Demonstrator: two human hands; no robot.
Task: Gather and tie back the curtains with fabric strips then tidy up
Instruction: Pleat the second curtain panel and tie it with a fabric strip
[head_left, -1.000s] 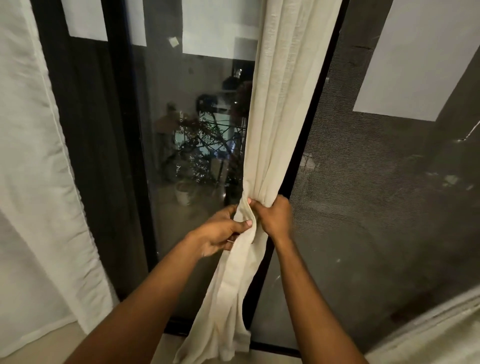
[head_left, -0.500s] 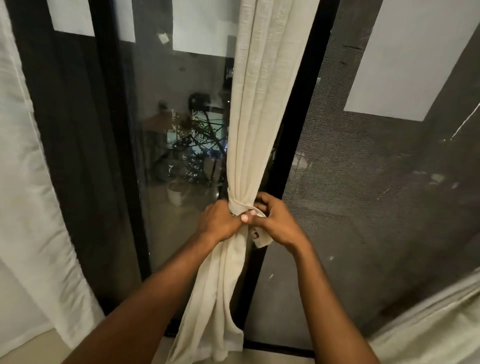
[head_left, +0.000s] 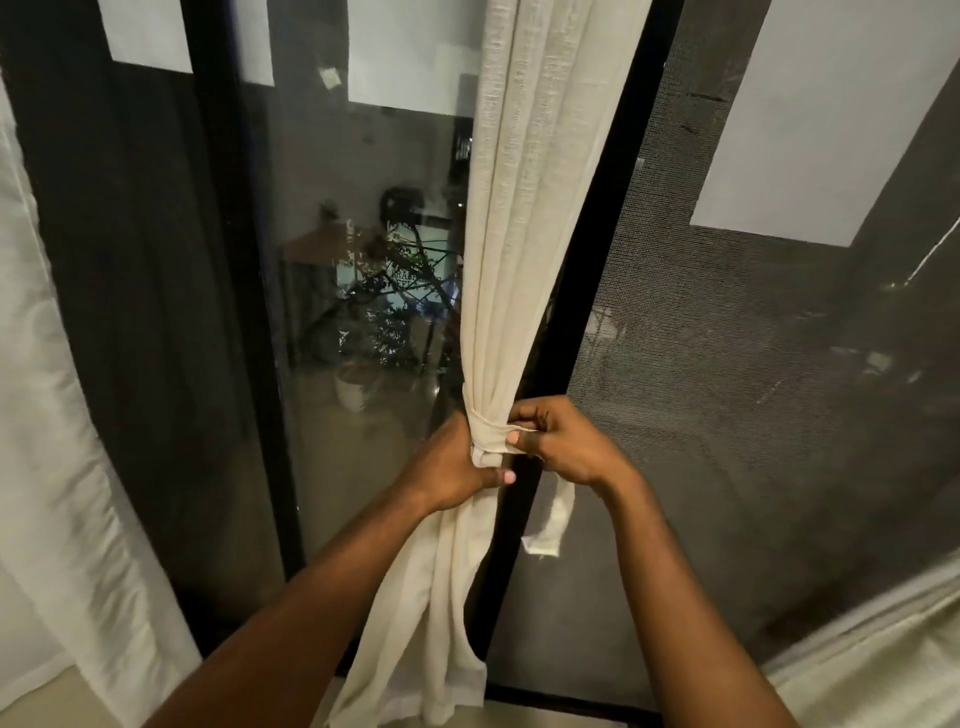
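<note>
The coarse-woven cream curtain (head_left: 524, 208) hangs gathered into a long rope of folds, top to bottom, against the black frame (head_left: 587, 291). A matching strip (head_left: 491, 434) bands it crosswise between the hands. The left hand (head_left: 452, 462) grips the curtain there, and the right hand (head_left: 566, 441) pinches the strip, one end dangling below.

A tall, dark glass door (head_left: 332, 171) sits in a black frame (head_left: 587, 291). A dark mesh screen (head_left: 727, 405) fills the right side. Through the glass, dimly lit leafy plants (head_left: 395, 317) and a white pot (head_left: 353, 388) stand outside. Pale rectangles (head_left: 810, 114) reflect near the top. Beige floor (head_left: 67, 701) shows at the bottom left corner.
</note>
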